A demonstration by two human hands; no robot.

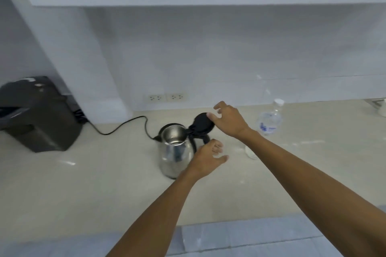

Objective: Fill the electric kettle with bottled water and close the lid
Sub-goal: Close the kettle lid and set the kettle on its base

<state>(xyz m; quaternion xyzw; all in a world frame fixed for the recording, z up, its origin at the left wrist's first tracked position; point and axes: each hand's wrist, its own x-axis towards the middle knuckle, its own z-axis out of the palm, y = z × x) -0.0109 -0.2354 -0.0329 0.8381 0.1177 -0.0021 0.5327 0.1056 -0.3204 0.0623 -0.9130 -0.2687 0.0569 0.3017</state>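
right hand (229, 120) grip loose, thumb on kettle lid (203, 123) | left hand (206, 157) grip wide | we'd take light, slick water bottle (269, 121) mid-body

I get one view only, from the head camera. It looks forward and down onto the desk (62, 183), facing the wall (208, 58) with the sockets (166, 97). The lens is wide. The view is close: the kettle (175, 152) stands near the middle, and both forearms (158, 215) are cut by the lower edge.
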